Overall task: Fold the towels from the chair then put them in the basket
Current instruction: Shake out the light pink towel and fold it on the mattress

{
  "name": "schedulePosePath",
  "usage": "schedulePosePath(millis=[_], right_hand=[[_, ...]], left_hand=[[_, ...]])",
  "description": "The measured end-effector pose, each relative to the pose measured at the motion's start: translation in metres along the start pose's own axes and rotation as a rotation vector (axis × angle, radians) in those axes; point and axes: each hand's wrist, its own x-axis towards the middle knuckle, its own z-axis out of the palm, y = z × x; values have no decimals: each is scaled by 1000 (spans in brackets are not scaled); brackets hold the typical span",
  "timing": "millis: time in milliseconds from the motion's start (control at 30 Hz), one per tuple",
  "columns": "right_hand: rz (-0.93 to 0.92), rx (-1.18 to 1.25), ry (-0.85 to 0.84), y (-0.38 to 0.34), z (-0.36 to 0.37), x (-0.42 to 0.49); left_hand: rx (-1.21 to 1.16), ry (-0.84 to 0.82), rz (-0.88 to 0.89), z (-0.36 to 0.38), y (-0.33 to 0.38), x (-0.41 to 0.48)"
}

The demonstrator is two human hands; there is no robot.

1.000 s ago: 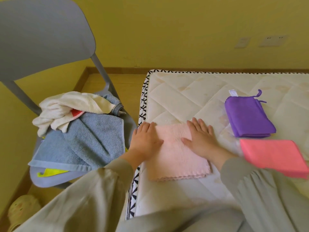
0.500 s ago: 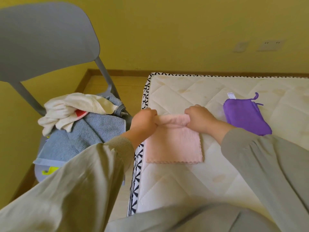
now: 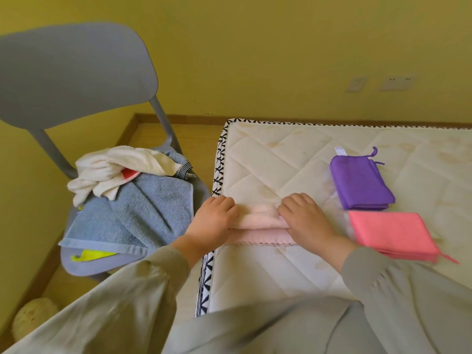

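A pale pink towel (image 3: 258, 227) lies at the near left of the white mattress (image 3: 281, 159), its far half doubled over toward me. My left hand (image 3: 213, 221) grips its left end and my right hand (image 3: 305, 218) grips its right end, fingers curled over the fold. A folded purple towel (image 3: 360, 185) and a folded coral towel (image 3: 390, 232) lie to the right. The grey chair (image 3: 76, 72) on the left carries a blue towel (image 3: 138, 215), a cream towel (image 3: 115, 167) and a yellow cloth (image 3: 92, 254).
A woven basket (image 3: 33, 318) shows at the bottom left, on the floor under the chair. The mattress edge has black-and-white trim (image 3: 219, 164). A yellow wall with sockets (image 3: 397, 83) stands behind. My grey sleeves fill the lower part of the view.
My hands went from pressing flat on the pink towel to gripping its far edge, then pulled that edge toward me, folding the towel in half.
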Motion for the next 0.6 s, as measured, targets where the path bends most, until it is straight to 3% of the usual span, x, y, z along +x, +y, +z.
schedulePosePath(millis=[167, 300, 467, 533, 600], right_hand=[[-34, -2, -114, -8, -1, -10], [-9, 72, -289, -12, 4, -16], [127, 170, -10, -30, -3, -4], [188, 133, 76, -38, -5, 8], [271, 93, -16, -42, 6, 14]], left_hand=[[115, -105, 66, 6, 6, -15], [31, -74, 33, 7, 14, -21], [-163, 70, -232, 12, 26, -5], [-168, -14, -295, 21, 30, 4], [-137, -181, -367, 37, 32, 5]])
